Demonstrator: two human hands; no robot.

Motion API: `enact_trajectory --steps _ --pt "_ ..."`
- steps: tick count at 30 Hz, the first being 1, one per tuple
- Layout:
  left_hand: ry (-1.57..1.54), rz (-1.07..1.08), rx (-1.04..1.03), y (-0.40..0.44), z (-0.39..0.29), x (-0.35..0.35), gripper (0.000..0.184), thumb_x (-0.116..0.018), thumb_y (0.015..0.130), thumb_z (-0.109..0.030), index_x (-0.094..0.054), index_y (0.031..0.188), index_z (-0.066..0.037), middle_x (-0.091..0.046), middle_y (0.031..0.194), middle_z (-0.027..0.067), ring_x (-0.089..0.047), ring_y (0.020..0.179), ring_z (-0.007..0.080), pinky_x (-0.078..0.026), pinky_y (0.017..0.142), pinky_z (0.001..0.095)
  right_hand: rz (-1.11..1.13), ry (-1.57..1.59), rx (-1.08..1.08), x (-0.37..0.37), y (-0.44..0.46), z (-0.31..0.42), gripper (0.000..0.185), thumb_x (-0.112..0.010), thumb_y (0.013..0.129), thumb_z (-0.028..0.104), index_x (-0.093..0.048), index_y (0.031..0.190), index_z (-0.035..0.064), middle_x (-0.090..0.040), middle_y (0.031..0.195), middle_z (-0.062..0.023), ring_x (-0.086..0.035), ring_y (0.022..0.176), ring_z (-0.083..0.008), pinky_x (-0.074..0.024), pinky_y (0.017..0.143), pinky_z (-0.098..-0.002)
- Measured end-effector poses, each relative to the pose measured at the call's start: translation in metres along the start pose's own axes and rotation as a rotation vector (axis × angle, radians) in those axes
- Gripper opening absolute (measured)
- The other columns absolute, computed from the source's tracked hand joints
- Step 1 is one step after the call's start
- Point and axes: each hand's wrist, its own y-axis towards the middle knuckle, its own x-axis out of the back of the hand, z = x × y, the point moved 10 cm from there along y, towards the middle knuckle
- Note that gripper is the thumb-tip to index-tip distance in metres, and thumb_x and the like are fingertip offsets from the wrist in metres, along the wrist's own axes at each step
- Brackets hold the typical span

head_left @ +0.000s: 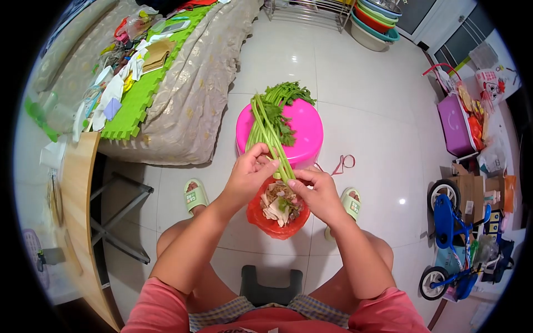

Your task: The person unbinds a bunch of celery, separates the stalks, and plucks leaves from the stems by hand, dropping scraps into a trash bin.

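A bunch of leafy celery point(284, 94) lies on a round pink stool point(306, 125). Some of its green stalks point(271, 133) reach toward me over the stool's near edge. My left hand point(254, 165) is closed around these stalks from the left. At their cut ends, my right hand point(314, 188) pinches the stalks between thumb and fingers. Just below both hands stands a bin lined with a red plastic bag point(265, 225). Inside it are scraps point(280, 208), pale pieces and some green leaf bits.
A bed with a green foam mat point(130, 114) full of clutter is at the left, beside a wooden table point(78, 194). Stacked basins point(375, 28) stand at the back. A blue balance bike point(444, 222) and a purple box point(455, 125) line the right. A red strap point(343, 164) lies on the floor.
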Motion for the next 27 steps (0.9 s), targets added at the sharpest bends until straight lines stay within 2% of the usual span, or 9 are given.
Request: enact_trajectory --steps 1,4,8,10,17,20,24,26,27 --pt "-0.208 0.034 0.065 0.000 0.005 -0.006 0.014 -0.057 0.086 -0.008 -0.054 0.098 -0.001 -0.055 0.087 0.0009 -0.053 0.075 0.0068 -0.044 0.068 0.0193 -0.017 0.003 0.026 0.001 0.000 0.002 0.018 -0.059 0.083 0.004 -0.060 0.098 -0.0047 -0.051 0.079 -0.0056 -0.055 0.060 -0.0107 -0.0505 0.056 -0.0229" --pt "-0.236 0.081 0.211 0.000 0.024 -0.014 0.015 -0.057 0.086 -0.010 -0.055 0.099 -0.003 -0.061 0.088 0.0005 -0.054 0.075 0.0039 -0.045 0.065 0.0201 -0.065 0.105 0.047 0.000 0.003 -0.008 0.015 -0.058 0.083 0.001 -0.060 0.096 -0.0042 -0.053 0.077 -0.0048 -0.056 0.061 -0.0101 -0.0511 0.055 -0.0229" --pt "-0.226 0.082 0.171 0.002 0.018 -0.016 0.015 -0.057 0.087 -0.010 -0.055 0.099 -0.002 -0.061 0.088 0.0019 -0.055 0.074 0.0047 -0.045 0.063 0.0191 -0.097 0.177 -0.030 0.003 0.002 -0.011 0.012 -0.058 0.083 0.001 -0.058 0.092 -0.0055 -0.056 0.074 -0.0048 -0.058 0.062 -0.0095 -0.0507 0.055 -0.0220" --pt "-0.166 -0.008 0.153 -0.001 0.018 -0.007 0.015 -0.057 0.087 -0.010 -0.054 0.097 0.001 -0.061 0.087 0.0046 -0.060 0.077 0.0082 -0.051 0.064 0.0204 -0.180 0.156 -0.033 0.013 0.003 -0.011 0.009 -0.059 0.083 0.002 -0.057 0.088 -0.0056 -0.058 0.072 -0.0060 -0.060 0.061 -0.0101 -0.0505 0.054 -0.0214" --pt "-0.205 -0.156 0.181 -0.008 0.025 0.006 0.017 -0.053 0.089 -0.011 -0.050 0.102 0.000 -0.063 0.092 0.0115 -0.063 0.080 0.0141 -0.052 0.064 0.0209 -0.294 0.263 -0.081 0.022 0.003 -0.026 0.009 -0.056 0.084 0.003 -0.055 0.087 -0.0051 -0.060 0.072 -0.0091 -0.062 0.059 -0.0136 -0.0517 0.049 -0.0237" --pt "-0.225 -0.169 0.210 -0.003 0.023 0.018 0.017 -0.052 0.090 -0.012 -0.049 0.102 -0.001 -0.063 0.093 0.0126 -0.064 0.080 0.0161 -0.053 0.062 0.0207 -0.319 0.425 -0.140 0.031 0.004 -0.030 0.010 -0.055 0.086 0.005 -0.055 0.087 -0.0055 -0.060 0.070 -0.0107 -0.061 0.058 -0.0145 -0.0521 0.048 -0.0246" --pt "-0.041 -0.278 0.152 0.002 0.006 0.061 0.018 -0.049 0.091 -0.014 -0.049 0.104 -0.002 -0.063 0.092 0.0113 -0.064 0.075 0.0155 -0.052 0.064 0.0224 -0.441 0.259 -0.104 0.083 0.005 -0.028 0.013 -0.051 0.087 0.004 -0.055 0.093 -0.0064 -0.061 0.072 -0.0120 -0.060 0.055 -0.0155 -0.0511 0.047 -0.0254" --pt "0.053 -0.346 0.095 0.001 -0.006 0.080 0.018 -0.048 0.092 -0.015 -0.049 0.105 -0.002 -0.063 0.092 0.0107 -0.063 0.074 0.0153 -0.052 0.064 0.0230 -0.689 0.366 -0.119 0.120 -0.007 -0.029 0.016 -0.046 0.086 0.002 -0.055 0.096 -0.0061 -0.062 0.074 -0.0131 -0.059 0.052 -0.0155 -0.0500 0.045 -0.0255" --pt "0.048 -0.429 -0.050 -0.002 -0.022 0.090 0.018 -0.048 0.092 -0.014 -0.048 0.105 -0.002 -0.062 0.091 0.0107 -0.063 0.075 0.0155 -0.052 0.065 0.0237 -0.692 0.366 -0.116 0.123 -0.005 -0.029 0.016 -0.046 0.086 0.002 -0.055 0.096 -0.0061 -0.062 0.074 -0.0131 -0.059 0.052 -0.0155 -0.0500 0.045 -0.0255"
